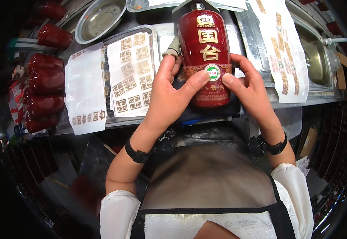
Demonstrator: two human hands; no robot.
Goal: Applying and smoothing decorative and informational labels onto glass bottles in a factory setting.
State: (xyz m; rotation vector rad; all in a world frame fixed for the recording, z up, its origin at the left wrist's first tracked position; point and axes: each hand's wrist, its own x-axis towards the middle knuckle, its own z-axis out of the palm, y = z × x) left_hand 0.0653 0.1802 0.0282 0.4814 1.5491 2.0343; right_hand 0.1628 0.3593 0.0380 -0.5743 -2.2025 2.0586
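Note:
A dark red glossy bottle (197, 40) with gold characters lies with its neck pointing away from me. Around its lower part runs a red-and-gold band bearing a round green-and-white sticker (212, 73). My left hand (172, 85) grips the bottle's left side, its thumb on the band at the sticker's left edge. A greyish cloth cover (173, 47) sits on one of its fingers. On the other side, my right hand (251, 85) is closed on the bottle, its thumb just right of the sticker. The fingers behind the bottle are partly hidden.
Left of the bottle, sheets of gold stamp-like decals (131, 71) rest on a metal tray (154, 38), beside a white sheet (85, 87). A metal bowl (101, 20) stands behind. Several red bottles (44, 87) line the far left. Another decal sheet (283, 51) and a sink (315, 55) are right.

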